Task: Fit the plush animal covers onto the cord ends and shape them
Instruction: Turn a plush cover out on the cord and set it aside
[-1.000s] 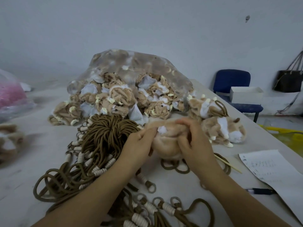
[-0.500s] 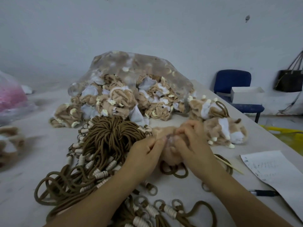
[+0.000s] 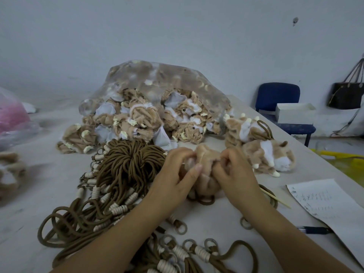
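A tan plush cover (image 3: 205,162) sits between both hands above the table's middle. My left hand (image 3: 175,174) pinches its left side and my right hand (image 3: 234,174) grips its right side, fingers curled into the fabric. A brown cord loop (image 3: 204,200) hangs out below it. Several brown cords with white wrapped ends and rings (image 3: 122,174) lie heaped to the left. Two shaped plush animals (image 3: 264,150) lie to the right. A clear bag of inside-out covers (image 3: 155,107) spills open behind.
A paper sheet (image 3: 325,201) and a pen (image 3: 315,230) lie at the right, with a thin wooden stick (image 3: 275,198) beside my right wrist. A pink-filled bag (image 3: 11,117) is far left. A blue chair (image 3: 279,101) stands past the table edge.
Both hands have drawn closer together on the cover, bunching it up. The white patch seen earlier is now hidden in the fabric.
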Demonstrator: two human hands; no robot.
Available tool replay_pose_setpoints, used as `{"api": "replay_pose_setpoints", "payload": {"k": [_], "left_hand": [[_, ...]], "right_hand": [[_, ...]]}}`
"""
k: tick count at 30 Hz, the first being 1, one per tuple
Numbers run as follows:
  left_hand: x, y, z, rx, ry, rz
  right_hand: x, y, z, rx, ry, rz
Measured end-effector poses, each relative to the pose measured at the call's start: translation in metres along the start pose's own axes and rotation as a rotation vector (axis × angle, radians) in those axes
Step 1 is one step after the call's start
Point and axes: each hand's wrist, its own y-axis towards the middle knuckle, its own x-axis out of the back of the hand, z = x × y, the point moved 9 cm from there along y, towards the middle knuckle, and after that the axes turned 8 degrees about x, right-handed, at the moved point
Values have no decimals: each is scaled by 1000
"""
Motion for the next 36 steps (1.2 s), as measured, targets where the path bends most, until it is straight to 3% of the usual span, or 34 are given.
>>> {"api": "replay_pose_setpoints", "payload": {"k": [5,8,11,13,15,18,20,22,24,26,29,31,33,36], "left_hand": [[-15,0,19,164,-55,172],[-6,4,10,53,61,79],[6,6,1,-52,166,-7],[11,6,2,-46,134,-19],[12,6,10,22,71,-26],[16,5,24,212,-137,-112],[2,2,35,428,-397,-44],[-30,-7,40,659,-745,196],[-46,-15,32,774,-1006,374],[-42,-15,30,819,-1217,381],[-35,-15,34,835,-1313,323],[-34,-15,37,845,-1314,289],[-32,-15,45,872,-1342,234],[-28,-12,50,859,-1393,193]], "right_hand": [[2,-1,28,158,90,17],[5,0,36,190,37,14],[9,3,40,230,-167,14],[4,4,32,182,-231,58],[0,2,14,31,-151,90],[14,-1,-8,-130,-15,-74],[25,1,-4,-82,-16,-170],[17,5,18,86,-43,-107],[-5,1,44,305,-118,74],[-23,-7,60,467,-242,198],[-27,-10,65,552,-288,214],[-21,-8,59,493,-224,196],[-1,2,35,297,-187,105],[36,9,-18,-26,-354,-14]]}}
